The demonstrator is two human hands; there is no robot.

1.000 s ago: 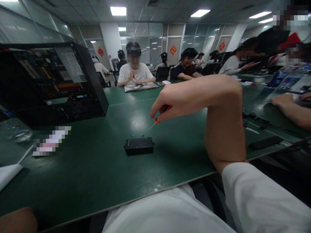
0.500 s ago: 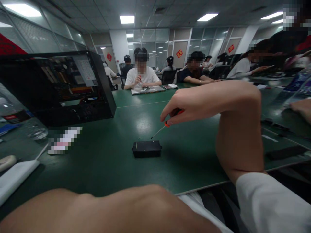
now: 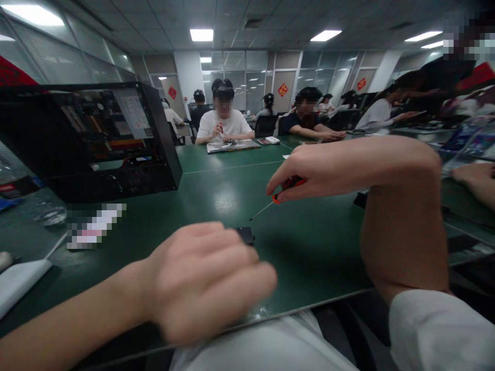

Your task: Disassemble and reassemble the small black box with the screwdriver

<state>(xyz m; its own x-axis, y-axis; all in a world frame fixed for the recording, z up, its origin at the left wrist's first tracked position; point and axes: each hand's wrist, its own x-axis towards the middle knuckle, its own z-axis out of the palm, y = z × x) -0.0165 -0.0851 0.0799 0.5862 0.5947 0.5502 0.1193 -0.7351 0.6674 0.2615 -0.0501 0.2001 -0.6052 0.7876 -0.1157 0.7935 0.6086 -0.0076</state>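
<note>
- Head view, right of centre: right hand [image 3: 309, 172], fingers pinched closed on an orange-handled screwdriver [image 3: 276, 198], its thin shaft slanting down-left above the green table [image 3: 317, 247].
- Centre foreground: left hand [image 3: 209, 281], blurred, fingers loosely curled; whether it holds anything cannot be told. It covers most of a small black box [image 3: 246, 235] lying on the table.
- Upper left: open black computer case [image 3: 96, 139].

Right hand [image 3: 309, 172] holds screwdriver [image 3: 280, 193] (left hand [image 3: 209, 281] blurred).

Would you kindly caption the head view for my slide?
Right hand holds a red-handled screwdriver above a green table; blurred left hand covers a small black box.
</note>
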